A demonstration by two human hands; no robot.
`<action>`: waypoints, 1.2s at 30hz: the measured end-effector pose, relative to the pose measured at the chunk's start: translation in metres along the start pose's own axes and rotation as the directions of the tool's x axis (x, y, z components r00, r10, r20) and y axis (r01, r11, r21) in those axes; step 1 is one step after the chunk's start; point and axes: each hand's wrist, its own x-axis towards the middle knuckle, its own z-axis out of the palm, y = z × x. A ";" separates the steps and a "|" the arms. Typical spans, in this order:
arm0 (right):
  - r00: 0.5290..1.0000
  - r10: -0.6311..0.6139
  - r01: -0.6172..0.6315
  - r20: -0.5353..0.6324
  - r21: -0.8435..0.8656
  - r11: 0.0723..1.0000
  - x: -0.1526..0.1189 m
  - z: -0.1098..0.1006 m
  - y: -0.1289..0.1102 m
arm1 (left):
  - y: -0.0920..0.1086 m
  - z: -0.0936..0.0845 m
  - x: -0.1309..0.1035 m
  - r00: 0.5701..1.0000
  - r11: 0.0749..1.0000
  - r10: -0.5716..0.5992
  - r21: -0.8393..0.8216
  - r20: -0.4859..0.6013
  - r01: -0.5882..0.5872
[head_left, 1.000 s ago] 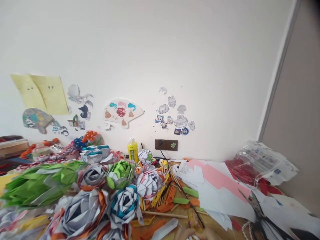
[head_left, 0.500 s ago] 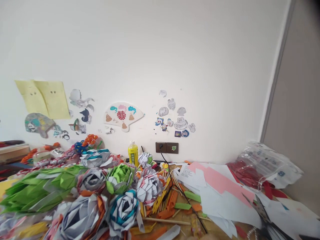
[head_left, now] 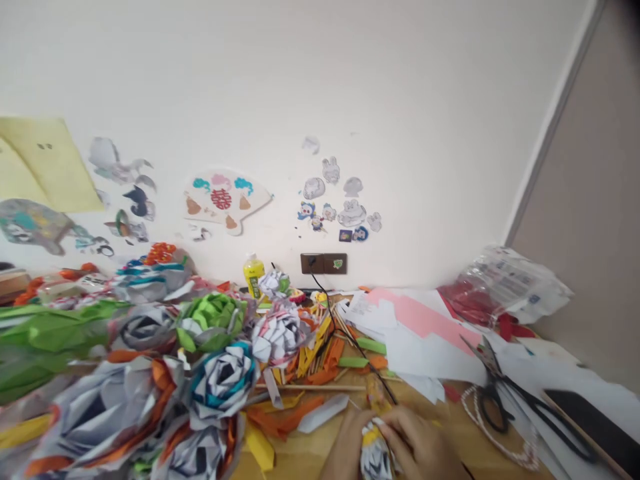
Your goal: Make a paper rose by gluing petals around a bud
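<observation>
At the bottom edge, a small folded-paper flower [head_left: 376,456] in white, grey and yellow sits between my two hands. My left hand [head_left: 345,445] wraps its left side, fingers mostly hidden behind the paper. My right hand [head_left: 423,445] pinches its right side, thumb and fingers bent against the folds. The lower part of the flower is cut off by the frame. Just beyond my hands lie a white folded paper strip [head_left: 324,413], orange strips [head_left: 280,421] and a black cord [head_left: 367,359].
Large paper flowers [head_left: 107,410] crowd the left side. On the right are black-handled scissors [head_left: 500,387], a bead string [head_left: 517,452], a dark phone [head_left: 595,427], paper sheets [head_left: 430,360] and a plastic bag [head_left: 515,287]. A yellow bottle [head_left: 253,275] stands by the wall.
The view has tilted down and turned slightly right. Both my hands with the small paper flower have come into view at the bottom, along with the phone.
</observation>
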 end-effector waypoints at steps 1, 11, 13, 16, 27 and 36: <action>1.000 -0.022 0.022 0.011 -0.022 1.000 0.001 -0.003 -0.002 | 0.001 0.002 0.000 0.999 0.999 0.048 0.020 0.009 -0.048; 0.993 0.094 -0.094 0.078 0.004 0.996 0.010 -0.022 -0.016 | 0.013 0.006 -0.004 0.996 0.996 0.040 0.082 -0.083 -0.033; 0.999 0.043 -0.041 0.029 -0.064 0.997 0.010 -0.022 -0.014 | 0.014 0.005 -0.003 0.996 0.995 0.041 0.096 -0.083 -0.033; 0.997 -0.056 0.047 -0.051 -0.167 0.985 0.011 -0.023 -0.012 | 0.014 0.004 -0.002 0.996 0.992 0.052 0.121 -0.077 -0.042; 0.980 -0.163 0.138 -0.112 -0.203 0.969 0.008 -0.018 -0.016 | 0.009 0.002 -0.003 0.995 0.983 0.077 0.172 -0.069 -0.065; 0.944 -0.316 0.273 -0.097 -0.307 0.911 0.010 -0.023 -0.017 | 0.006 0.003 -0.003 0.992 0.983 0.084 0.171 -0.097 -0.066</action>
